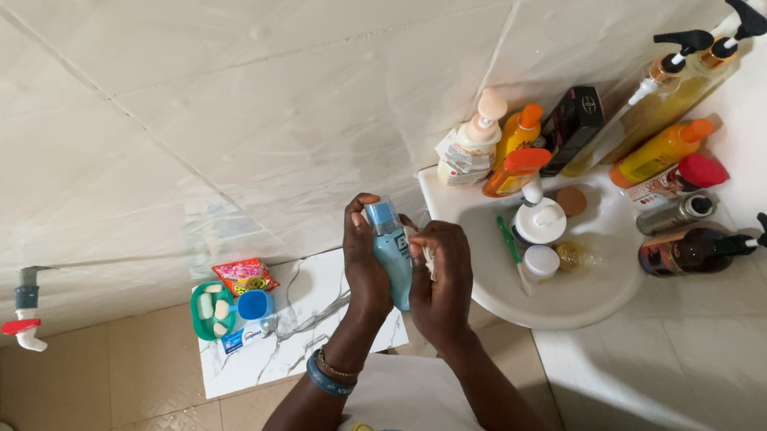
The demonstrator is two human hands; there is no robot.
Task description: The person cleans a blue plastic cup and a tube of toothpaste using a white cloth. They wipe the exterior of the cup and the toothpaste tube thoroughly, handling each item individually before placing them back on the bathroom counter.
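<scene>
White tiled bathroom: one tap (24, 316) at 8 o'clock, one marble shelf (310, 352) below centre. Left hand (365, 260) and right hand (439, 275), fingers clamped on one blue tube (392, 250) at centre; it could slip onto the floor. Sink (576, 300) at 2 o'clock, three pump bottles (677, 85) behind.

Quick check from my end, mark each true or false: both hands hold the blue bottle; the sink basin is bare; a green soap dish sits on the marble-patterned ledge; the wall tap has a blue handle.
1. Both hands, left and right, hold the blue bottle. True.
2. The sink is bare. False: a white jar, a green toothbrush and other containers lie in it.
3. A green soap dish sits on the marble-patterned ledge. True.
4. The wall tap has a blue handle. False: it is red.
</scene>
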